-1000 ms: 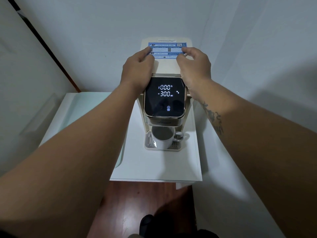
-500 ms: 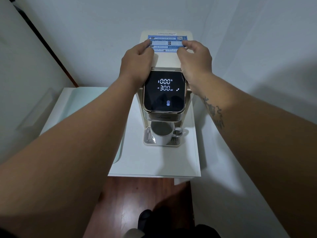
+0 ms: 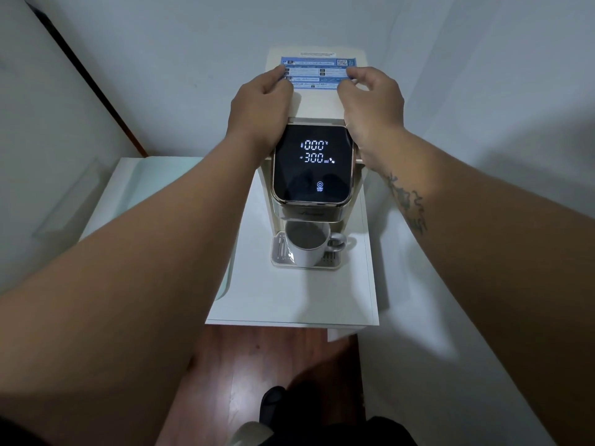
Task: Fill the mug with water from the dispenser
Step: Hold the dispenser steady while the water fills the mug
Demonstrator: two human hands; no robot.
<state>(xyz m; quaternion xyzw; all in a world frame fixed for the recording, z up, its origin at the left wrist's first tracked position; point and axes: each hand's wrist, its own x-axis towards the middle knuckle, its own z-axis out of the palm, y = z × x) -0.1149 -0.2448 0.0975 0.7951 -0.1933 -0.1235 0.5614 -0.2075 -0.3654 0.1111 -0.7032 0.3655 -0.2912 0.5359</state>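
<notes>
White mug [image 3: 308,244] sits on the drip tray [image 3: 306,255] directly under the dispenser [image 3: 311,175] head, handle to the right; placed there so the outlet pours straight in; inside looks dark, water level can't be told. Touch panel [image 3: 311,164] lit, reads 000 and 300 ml with a start/stop icon lower centre; judging by that, filling hasn't finished or hasn't begun.

Left hand [image 3: 259,109] and right hand [image 3: 373,106] rest on the tank top behind the panel, one each side, fingers curled loosely at the blue label [image 3: 318,72]; neither clamped on anything; likely steadying or pressing the lid.

Edges: dispenser stands on a narrow white bench [image 3: 289,300]; tray near the middle, bare bench in front of it; right bench edge close to the mug handle; wall just behind the tank; wood floor [image 3: 244,365] below the front edge. Room to lift the mug forward is open; overhead is blocked by the head.
</notes>
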